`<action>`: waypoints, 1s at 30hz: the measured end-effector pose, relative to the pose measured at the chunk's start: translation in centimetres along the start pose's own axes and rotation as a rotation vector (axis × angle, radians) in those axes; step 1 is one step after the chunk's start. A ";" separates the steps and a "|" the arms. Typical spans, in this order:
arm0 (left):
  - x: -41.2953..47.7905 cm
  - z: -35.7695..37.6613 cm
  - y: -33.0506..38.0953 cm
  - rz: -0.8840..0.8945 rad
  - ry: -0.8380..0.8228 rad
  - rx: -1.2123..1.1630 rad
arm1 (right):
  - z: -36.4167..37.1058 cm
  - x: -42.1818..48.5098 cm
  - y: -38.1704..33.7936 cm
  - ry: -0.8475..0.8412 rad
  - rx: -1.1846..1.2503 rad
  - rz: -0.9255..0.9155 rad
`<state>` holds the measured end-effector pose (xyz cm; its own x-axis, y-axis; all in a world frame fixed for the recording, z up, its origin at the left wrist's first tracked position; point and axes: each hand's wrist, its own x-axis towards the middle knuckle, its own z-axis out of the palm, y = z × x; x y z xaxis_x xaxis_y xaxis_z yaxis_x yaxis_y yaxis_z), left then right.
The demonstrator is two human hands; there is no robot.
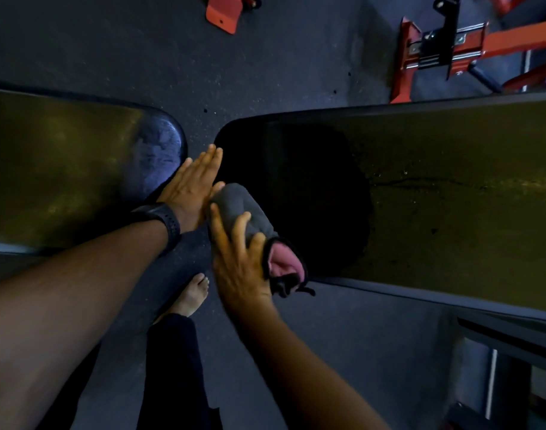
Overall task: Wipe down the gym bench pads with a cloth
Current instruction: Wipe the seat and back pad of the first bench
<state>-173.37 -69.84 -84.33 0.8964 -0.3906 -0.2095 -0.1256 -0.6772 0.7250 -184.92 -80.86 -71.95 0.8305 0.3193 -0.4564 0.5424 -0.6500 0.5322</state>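
Note:
Two black bench pads lie below me: a long one (436, 187) on the right and a shorter one (64, 169) on the left, with a gap of floor between them. A bunched grey cloth (240, 212) with a pink inner side sits on the near left end of the right pad. My right hand (237, 265) lies on the cloth, fingers spread over it. With straight fingers, my left hand (191, 184) rests flat against the left end edge of the right pad, beside the cloth. A black watch is on my left wrist.
Dark speckled rubber floor (265, 63) surrounds the pads. Orange-red machine frames (445, 48) stand at the top right, and an orange foot plate (222, 13) at the top centre. My bare foot (192, 293) stands in the gap between the pads. Dark frame parts sit at the bottom right.

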 end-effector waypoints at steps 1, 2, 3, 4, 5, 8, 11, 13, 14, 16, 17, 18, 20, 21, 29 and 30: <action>-0.2 -0.1 -0.4 0.053 0.002 -0.026 | 0.0 1.2 0.2 0.003 -0.020 -0.015; -0.5 -0.5 -0.5 0.068 0.018 -0.055 | -0.1 2.6 0.6 0.025 -0.034 -0.025; -0.4 -0.7 -0.1 0.041 0.051 -0.074 | -0.1 3.8 1.1 0.055 -0.043 -0.017; -0.2 -0.6 0.2 -0.019 0.052 -0.068 | -0.1 4.8 1.8 0.063 -0.038 0.015; 0.1 -0.3 0.5 -0.074 0.058 -0.094 | 0.1 5.7 2.3 0.085 -0.018 0.059; 0.2 0.5 0.7 -0.085 0.016 -0.048 | 0.2 5.7 2.7 0.132 0.058 0.143; 0.2 0.1 0.3 -0.084 0.031 -0.075 | 0.5 0.9 1.2 0.123 0.014 0.075; 0.0 -0.1 0.4 -0.045 0.068 -0.028 | 0.9 -1.8 0.5 0.114 -0.022 -0.017; -0.1 0.0 0.4 -0.018 0.068 -0.002 | 1.1 -1.9 0.9 0.123 -0.029 -0.050; 0.2 0.5 -0.2 0.010 0.057 -0.007 | 0.9 0.3 2.3 0.110 -0.034 -0.096; 0.4 0.7 -0.3 0.003 0.057 -0.012 | 0.6 1.8 3.5 0.107 -0.024 -0.089; 0.7 0.6 -0.2 -0.025 0.050 -0.017 | 0.2 3.4 4.8 0.121 -0.017 -0.052; 1.0 0.8 0.4 -0.074 0.078 -0.026 | -0.9 6.3 7.9 0.136 -0.008 0.073; 1.0 1.1 1.1 -0.102 0.095 -0.040 | -1.4 7.2 9.6 0.116 0.016 0.132; 1.3 1.8 4.6 -0.202 0.142 -0.265 | -0.8 -1.5 5.2 0.045 0.047 0.211; 1.3 2.1 4.6 -0.193 0.134 -0.239 | -0.4 -1.6 4.6 0.042 0.027 0.151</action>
<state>-173.67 -74.76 -82.67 0.9440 -0.1727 -0.2813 0.1411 -0.5592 0.8169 -183.68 -84.07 -68.54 0.9072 0.2445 -0.3424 0.4078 -0.7110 0.5729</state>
